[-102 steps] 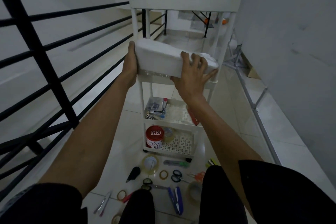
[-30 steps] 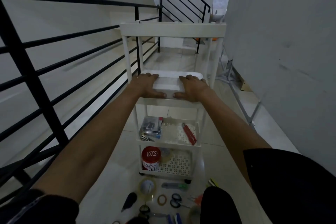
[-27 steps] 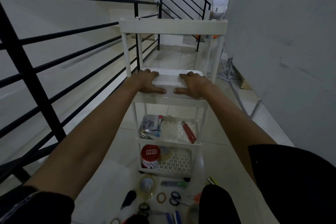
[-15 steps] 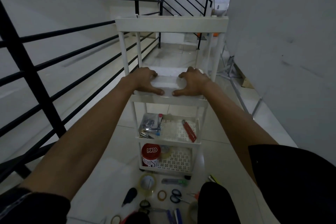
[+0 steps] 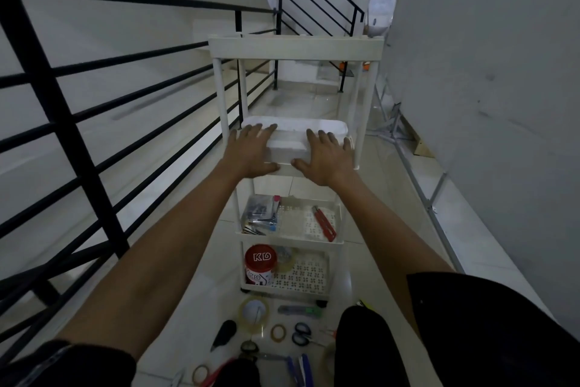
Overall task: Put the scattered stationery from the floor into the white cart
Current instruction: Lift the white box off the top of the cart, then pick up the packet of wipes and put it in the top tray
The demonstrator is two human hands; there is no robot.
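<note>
Since half a second ago both hands have flattened out: the fingers that were curled at the near edge of the white pack [image 5: 295, 135] now lie straight and spread over its top. The left hand [image 5: 251, 151] rests on the pack's left end and the right hand [image 5: 326, 157] on its right end, apart from each other, with a bare strip of the pack between them. Neither hand grips it. The pack lies level on the second shelf of the white cart [image 5: 295, 46], under the empty-looking top tier; it may be a ream of paper or a lidded box, the dim light does not let me tell.

Below the hands, the next shelf holds a clear bag of small clips [image 5: 260, 214] under the left hand and a red cutter [image 5: 324, 223] under the right. The lowest shelf, further below, holds a red tin [image 5: 260, 264] on the left-hand side.

On the floor, nearer the person than the hands, lie a large tape roll [image 5: 254, 311], a green cutter [image 5: 299, 310], a small tape ring [image 5: 278, 332] and scissors [image 5: 303, 333]. A black railing [image 5: 78, 151] runs beyond the left hand.
</note>
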